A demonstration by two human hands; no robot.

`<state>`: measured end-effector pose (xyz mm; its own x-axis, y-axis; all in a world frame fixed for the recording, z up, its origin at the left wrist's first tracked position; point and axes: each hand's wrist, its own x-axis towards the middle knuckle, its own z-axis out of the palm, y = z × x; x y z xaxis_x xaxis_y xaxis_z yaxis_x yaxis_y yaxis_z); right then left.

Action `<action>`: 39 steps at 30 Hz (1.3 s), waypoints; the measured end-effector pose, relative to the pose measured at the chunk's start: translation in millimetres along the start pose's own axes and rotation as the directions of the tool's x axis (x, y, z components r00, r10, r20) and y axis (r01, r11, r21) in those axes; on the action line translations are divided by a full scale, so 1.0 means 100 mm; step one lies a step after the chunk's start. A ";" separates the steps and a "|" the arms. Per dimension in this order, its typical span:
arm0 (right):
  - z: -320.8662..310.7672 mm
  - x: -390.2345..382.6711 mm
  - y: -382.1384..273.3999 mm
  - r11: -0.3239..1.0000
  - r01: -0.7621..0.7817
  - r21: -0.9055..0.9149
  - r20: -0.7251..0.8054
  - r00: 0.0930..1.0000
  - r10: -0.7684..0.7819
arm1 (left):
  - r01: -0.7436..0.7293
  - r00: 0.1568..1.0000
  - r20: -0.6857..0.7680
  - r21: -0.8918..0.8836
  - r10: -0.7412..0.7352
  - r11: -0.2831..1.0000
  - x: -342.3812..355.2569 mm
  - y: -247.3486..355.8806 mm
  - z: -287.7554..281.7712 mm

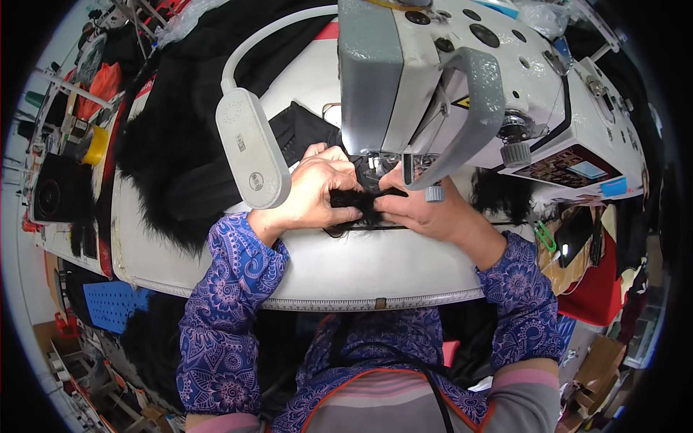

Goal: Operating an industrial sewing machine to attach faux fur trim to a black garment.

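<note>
Both of my hands grip a piece of black fabric with a furry edge (355,203) at the needle area of a white and grey sewing machine (415,79). My left hand (317,189) pinches the fur between thumb and fingers, left of the presser foot (375,163). On the other side, my right hand (429,208) presses its fingertips onto the same piece, partly hidden behind the machine's grey guard (480,115). Flat black cloth (299,130) runs on behind my left hand. The stitching point itself is too small and dark to make out.
A white lamp (253,148) on a bent neck hangs over my left wrist. Black furry garment pieces (170,159) cover the table's left side. A measuring tape (325,304) lines the table's front edge. At the right lie green-handled snips (545,237) and a dark phone (575,234).
</note>
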<state>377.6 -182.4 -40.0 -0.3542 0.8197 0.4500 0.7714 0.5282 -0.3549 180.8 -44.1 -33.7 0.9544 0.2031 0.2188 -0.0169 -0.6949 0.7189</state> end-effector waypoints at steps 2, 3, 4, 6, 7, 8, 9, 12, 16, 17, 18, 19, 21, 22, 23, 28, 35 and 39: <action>0.02 0.00 -0.03 0.999 0.006 -0.036 -0.014 1.000 -0.007 | -0.002 1.000 -0.002 0.028 0.002 1.000 -0.03 -0.04 0.01; 0.02 0.01 -0.04 0.997 0.012 -0.071 -0.027 1.000 -0.013 | -0.004 1.000 -0.003 0.056 0.004 0.998 -0.04 -0.05 0.02; 0.04 -0.01 -0.04 0.997 0.009 -0.073 -0.027 1.000 -0.011 | -0.007 1.000 -0.001 0.054 0.007 0.999 -0.03 -0.04 0.03; 0.08 -0.03 -0.03 0.995 -0.030 -0.092 -0.058 0.998 0.024 | -0.075 0.990 -0.103 0.227 0.100 0.971 -0.02 -0.03 0.05; 0.06 0.00 -0.05 0.995 -0.028 -0.092 -0.059 0.998 0.023 | -0.074 0.990 -0.103 0.229 0.100 0.971 -0.03 -0.03 0.07; 0.00 0.04 -0.08 0.985 -0.001 -0.172 -0.036 0.999 -0.006 | -0.100 0.974 -0.163 0.323 0.159 0.941 -0.03 -0.05 0.11; -0.02 0.07 -0.10 0.968 0.029 -0.249 -0.011 0.999 -0.032 | -0.116 0.951 -0.216 0.416 0.222 0.902 -0.04 -0.06 0.13; -0.01 0.05 -0.13 0.994 -0.099 -0.045 -0.145 0.985 0.091 | -0.225 0.896 -0.159 0.642 0.414 0.733 0.00 -0.03 0.14; -0.01 0.00 -0.07 0.962 0.063 -0.264 -0.011 0.998 -0.068 | -0.264 0.881 -0.121 0.676 0.457 0.688 -0.09 -0.02 0.14; -0.01 -0.01 -0.05 0.969 0.086 -0.231 -0.022 0.995 -0.093 | -0.272 0.897 -0.071 0.691 0.437 0.670 -0.10 0.01 0.12; 0.00 -0.01 -0.05 0.974 0.109 -0.198 -0.034 0.992 -0.118 | -0.280 0.910 -0.021 0.705 0.414 0.651 -0.11 0.03 0.11; 0.00 -0.02 -0.05 0.974 0.109 -0.200 -0.035 0.992 -0.118 | -0.281 0.909 -0.021 0.706 0.416 0.650 -0.13 0.04 0.12; 0.01 -0.03 -0.06 0.985 0.049 -0.163 -0.065 0.996 -0.061 | -0.266 0.908 -0.073 0.657 0.412 0.705 -0.15 0.04 0.13; 0.02 -0.04 -0.06 0.986 0.052 -0.161 -0.066 0.996 -0.063 | -0.264 0.909 -0.074 0.659 0.410 0.705 -0.16 0.04 0.13; 0.02 -0.05 -0.06 0.982 0.025 -0.189 -0.035 0.999 -0.032 | -0.262 0.912 -0.070 0.659 0.404 0.705 -0.16 0.05 0.13; -0.01 -0.09 -0.09 0.982 -0.061 -0.177 -0.016 0.998 0.059 | -0.247 0.917 -0.059 0.693 0.395 0.677 -0.17 0.11 0.13; -0.12 -0.04 -0.14 0.975 -0.028 -0.222 -0.074 0.997 0.012 | -0.313 0.935 0.034 0.542 0.352 0.780 -0.20 0.14 0.07; -0.07 -0.05 -0.13 0.978 -0.122 -0.167 -0.014 0.992 0.122 | -0.238 0.969 0.043 0.447 0.244 0.862 -0.22 0.11 0.04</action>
<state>372.7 -195.0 -31.7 -0.2502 0.8747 0.4152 0.8864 0.3795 -0.2653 161.1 -59.1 -33.0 0.9333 -0.0029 0.3591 -0.1081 -0.9558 0.2733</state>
